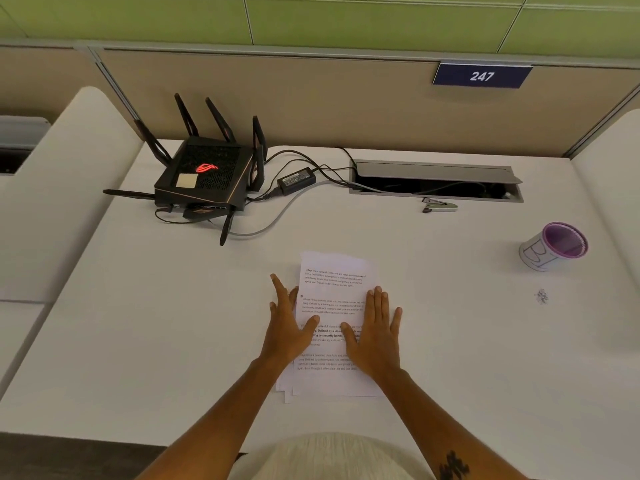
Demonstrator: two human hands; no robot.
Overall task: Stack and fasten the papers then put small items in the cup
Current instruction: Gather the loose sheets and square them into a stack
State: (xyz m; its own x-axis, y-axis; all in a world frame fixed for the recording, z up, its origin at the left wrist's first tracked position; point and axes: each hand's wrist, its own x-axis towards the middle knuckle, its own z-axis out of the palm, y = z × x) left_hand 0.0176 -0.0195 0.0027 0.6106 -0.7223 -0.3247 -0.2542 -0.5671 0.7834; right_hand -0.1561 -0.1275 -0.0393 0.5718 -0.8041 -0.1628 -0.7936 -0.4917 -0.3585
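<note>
Brightness: even and fairly bright, soft indoor light from overhead.
Shadows: faint and diffuse beneath both forearms; darker under the router [204,174] and inside the cable tray [436,187].
Glare: none harsh; bench [138,341] close to washed out, papers [334,306] barely separable from it, with a slight violet tint at their far end.
Glow: red logo on the router bleeding slightly.
Sharpness: soft overall, compression smear; printed text unreadable, number sign [482,76] legible.
Distortion: wide-angle bowing of bench edges and partition lines toward the corners.
Small detail: speckled cluster [541,296] near the cup [554,245] too blurred to identify.
</note>
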